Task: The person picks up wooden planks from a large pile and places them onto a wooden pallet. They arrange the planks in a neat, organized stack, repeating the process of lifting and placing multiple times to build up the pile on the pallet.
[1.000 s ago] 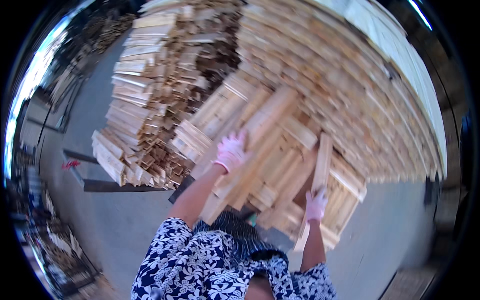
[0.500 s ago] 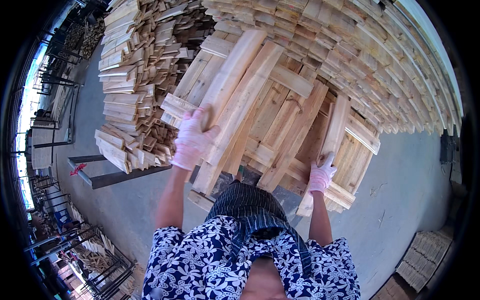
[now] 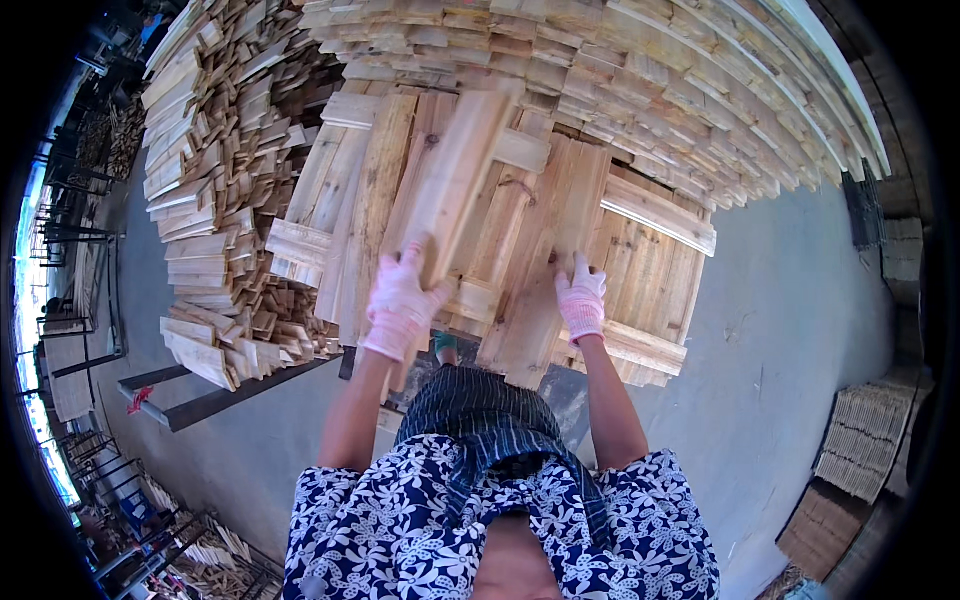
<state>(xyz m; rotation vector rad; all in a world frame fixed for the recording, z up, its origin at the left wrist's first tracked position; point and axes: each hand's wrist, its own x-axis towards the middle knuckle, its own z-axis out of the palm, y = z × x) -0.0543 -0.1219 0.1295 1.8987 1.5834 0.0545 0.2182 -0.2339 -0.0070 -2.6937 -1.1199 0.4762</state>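
My left hand (image 3: 400,300), in a pale pink-and-white glove, grips the near end of a wooden board (image 3: 462,180). That board is blurred and slants over the other planks. My right hand (image 3: 580,298), gloved alike, rests with fingers apart on the near part of another board (image 3: 560,230) lying lengthwise away from me. Beneath are slatted wooden panels: one with crosspieces shows on the right (image 3: 650,255), and a crosspiece of another shows on the left (image 3: 300,243). Between my hands lie knotty planks joined by a short crosspiece (image 3: 522,150).
A big heap of loose boards (image 3: 215,210) stands at the left, above a dark metal frame (image 3: 235,395) with a red tie. Stacked planks (image 3: 620,70) rise behind the panels. Bundled wood (image 3: 865,440) sits at the right on the grey floor (image 3: 740,380).
My right hand has moved left, and the board under it now lies against its neighbour, closing the gap there. My left hand still holds its board, now shifted over the middle planks.
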